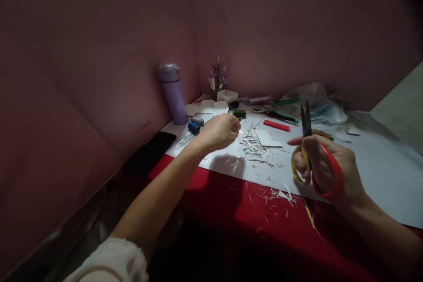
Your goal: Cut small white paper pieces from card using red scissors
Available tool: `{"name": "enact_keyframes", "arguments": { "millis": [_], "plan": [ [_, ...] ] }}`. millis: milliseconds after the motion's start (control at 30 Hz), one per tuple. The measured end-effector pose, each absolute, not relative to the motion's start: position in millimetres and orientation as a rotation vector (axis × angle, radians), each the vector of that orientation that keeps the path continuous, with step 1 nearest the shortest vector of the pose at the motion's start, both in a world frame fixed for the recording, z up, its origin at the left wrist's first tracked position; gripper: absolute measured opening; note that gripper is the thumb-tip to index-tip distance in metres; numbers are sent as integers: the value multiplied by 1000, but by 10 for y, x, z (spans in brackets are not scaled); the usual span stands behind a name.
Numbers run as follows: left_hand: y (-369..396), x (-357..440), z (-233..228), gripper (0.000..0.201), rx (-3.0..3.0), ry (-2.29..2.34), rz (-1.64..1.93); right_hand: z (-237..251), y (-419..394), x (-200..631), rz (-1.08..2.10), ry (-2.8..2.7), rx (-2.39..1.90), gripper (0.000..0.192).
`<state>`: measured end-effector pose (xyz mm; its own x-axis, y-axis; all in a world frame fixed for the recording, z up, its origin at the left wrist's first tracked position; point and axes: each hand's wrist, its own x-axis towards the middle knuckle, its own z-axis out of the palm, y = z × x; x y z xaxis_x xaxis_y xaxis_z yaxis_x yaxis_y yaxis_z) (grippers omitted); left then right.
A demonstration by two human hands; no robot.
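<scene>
My right hand [337,167] holds a pair of scissors [306,125] with one yellow and one red handle loop, the dark blades pointing up and slightly apart. Above the white sheet [214,163], my left hand [220,131] is closed, its fingertips pinched together; what they hold, if anything, is too small to make out. Just beyond the left wrist lie a blue thread spool [194,127] and a grey one [197,120]. A dark green spool [239,113] is close behind the left fingers. Thin clippings [256,147] are scattered between the two hands.
A purple bottle [175,97] stands at the back left, with a black phone [148,152] in front. Behind the hands are a red bar-shaped object [276,125], green-handled pliers [282,117], a small white box [227,96] and a clear plastic bag [325,105]. Red cloth [211,189] covers the table.
</scene>
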<state>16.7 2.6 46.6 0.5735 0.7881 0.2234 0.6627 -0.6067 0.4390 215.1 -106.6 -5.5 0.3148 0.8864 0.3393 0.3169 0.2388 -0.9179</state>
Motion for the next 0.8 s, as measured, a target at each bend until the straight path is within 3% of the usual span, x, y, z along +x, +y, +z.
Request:
{"name": "enact_keyframes", "arguments": {
  "millis": [167, 267, 400, 567, 800],
  "plan": [
    [-205, -243, 846, 26, 2639, 1374, 408, 0, -1135, 2087, 520, -1217, -1365, 36],
    [-230, -753, 905, 35, 2523, 1736, 364, 50, -1170, 2036, 542, -1204, -1350, 35],
    [-182, -1392, 671, 46, 2306, 2099, 265, 71, -1185, 2007, 545, -1190, -1345, 34],
    [-193, -1626, 314, 58, 2230, 1989, 285, 32, -1170, 2014, 581, -1166, -1330, 36],
    [-218, -1485, 227, 50, 2134, 2125, 304, -1, -1129, 2023, 588, -1174, -1323, 34]
  ]
}}
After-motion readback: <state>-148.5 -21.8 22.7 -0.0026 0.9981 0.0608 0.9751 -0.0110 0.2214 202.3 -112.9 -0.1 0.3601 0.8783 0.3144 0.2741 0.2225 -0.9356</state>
